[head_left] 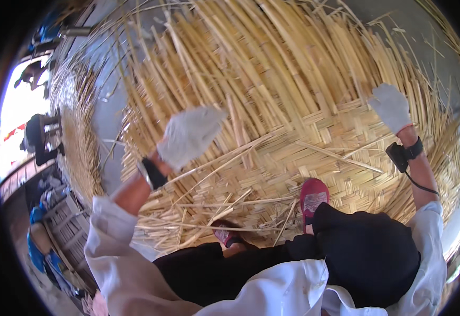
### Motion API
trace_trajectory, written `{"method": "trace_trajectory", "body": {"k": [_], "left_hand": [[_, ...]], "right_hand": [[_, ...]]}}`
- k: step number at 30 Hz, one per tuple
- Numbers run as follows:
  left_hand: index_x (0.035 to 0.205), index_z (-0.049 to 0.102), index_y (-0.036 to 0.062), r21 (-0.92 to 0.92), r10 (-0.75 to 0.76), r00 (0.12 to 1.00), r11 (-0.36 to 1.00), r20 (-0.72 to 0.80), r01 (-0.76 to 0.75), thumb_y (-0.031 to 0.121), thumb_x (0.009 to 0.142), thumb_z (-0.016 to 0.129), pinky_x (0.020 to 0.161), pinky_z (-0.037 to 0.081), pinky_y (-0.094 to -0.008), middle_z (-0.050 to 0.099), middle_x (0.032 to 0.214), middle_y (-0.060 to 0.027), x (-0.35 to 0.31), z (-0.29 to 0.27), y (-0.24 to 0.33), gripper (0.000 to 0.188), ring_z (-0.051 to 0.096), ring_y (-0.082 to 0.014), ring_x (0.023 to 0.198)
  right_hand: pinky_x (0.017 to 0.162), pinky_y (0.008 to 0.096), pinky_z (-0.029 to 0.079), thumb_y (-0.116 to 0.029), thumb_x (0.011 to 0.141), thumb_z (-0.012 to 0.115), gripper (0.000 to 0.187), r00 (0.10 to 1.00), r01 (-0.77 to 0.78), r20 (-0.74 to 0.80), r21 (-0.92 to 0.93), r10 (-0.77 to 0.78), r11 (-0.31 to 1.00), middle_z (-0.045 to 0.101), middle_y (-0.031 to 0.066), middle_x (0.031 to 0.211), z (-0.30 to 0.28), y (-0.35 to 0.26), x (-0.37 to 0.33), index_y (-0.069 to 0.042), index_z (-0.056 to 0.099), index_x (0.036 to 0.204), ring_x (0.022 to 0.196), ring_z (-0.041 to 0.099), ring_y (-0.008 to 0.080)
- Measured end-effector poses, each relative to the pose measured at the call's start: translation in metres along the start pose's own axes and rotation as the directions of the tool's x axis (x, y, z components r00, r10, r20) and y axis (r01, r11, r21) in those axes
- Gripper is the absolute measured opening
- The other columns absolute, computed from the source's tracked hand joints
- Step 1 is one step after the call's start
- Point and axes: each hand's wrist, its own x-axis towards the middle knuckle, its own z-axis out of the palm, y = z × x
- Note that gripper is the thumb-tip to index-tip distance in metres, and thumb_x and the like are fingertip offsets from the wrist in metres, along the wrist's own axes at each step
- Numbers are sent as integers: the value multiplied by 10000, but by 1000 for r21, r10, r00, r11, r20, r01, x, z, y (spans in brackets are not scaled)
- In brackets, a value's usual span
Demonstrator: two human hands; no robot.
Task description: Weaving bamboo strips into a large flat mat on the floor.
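Fingers of the left hand point(189, 136) were blurred within a pale glove; whether they were spread, pressed together or pinching a strip could not be told. Those of the right hand point(391, 108), also gloved, merged into one rounded shape; their state likewise could not be determined.

At the far left, a dark shape point(41, 138) against the bright opening was too distorted to identify. Beside it, a bundle of straw-coloured strips point(77, 126) was blurred toward the rim.

The left forearm rose from a white sleeve point(111, 224), a black band point(152, 174) at the wrist, and the hand angled up and rightward over the strips of the mat. Contact could not be confirmed.

The woven mat point(340, 184) lay on the floor in front of the person and underfoot, its long unwoven strips point(272, 58) running past the upper edge. Loose strips crossed the left shoe point(222, 232); black trousers point(367, 255) covered the heel of the right shoe point(314, 199).

The right arm extended upward, the hand tilted inward at the mat's right part, touching or just above it. A black wrist device point(402, 155) trailed a cable point(422, 186) along the forearm.
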Motion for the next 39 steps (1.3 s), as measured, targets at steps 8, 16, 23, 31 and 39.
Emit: {"method": "trace_trajectory", "body": {"k": [8,16,23,31,39], "left_hand": [[951,638,69,-569,-599,766,555,234,608,205,799,655,648,514,-355,640,778,-134,-162,102,101,204,645,-256,734],[1106,539,59,-744,-842,446,-502,304,-441,155,873,604,644,492,-297,626,945,-59,-130,152,93,260,589,-164,718],[1052,558,49,-731,-826,422,-543,375,-414,221,898,584,643,537,-329,640,953,-109,-140,150,73,232,640,-203,774],[953,625,46,-929,-888,452,236,-87,285,167,806,651,641,529,-337,667,840,-106,-173,118,18,192,646,-195,756],[861,638,92,-255,-773,625,629,-107,734,234,793,568,667,485,-438,636,778,-169,-131,130,-23,173,624,-344,763]], "right_hand": [[715,403,471,-182,714,639,144,657,738,-315,453,-685,500,584,112,772,-5,-210,32,-58,631,787,790,574,294],[708,419,473,-185,664,589,134,701,616,-13,515,-713,596,585,114,760,20,-261,43,-76,642,720,775,583,318],[726,380,479,-321,699,631,309,716,416,268,577,-644,703,644,136,832,-4,-272,48,-63,688,858,807,607,311],[570,350,475,-254,723,648,202,913,402,-141,480,-383,780,621,138,703,-8,-286,25,-60,684,769,639,612,277],[518,357,431,-242,766,618,227,957,261,-259,569,-131,780,575,140,629,-22,-284,4,-23,630,704,564,568,288]]}}
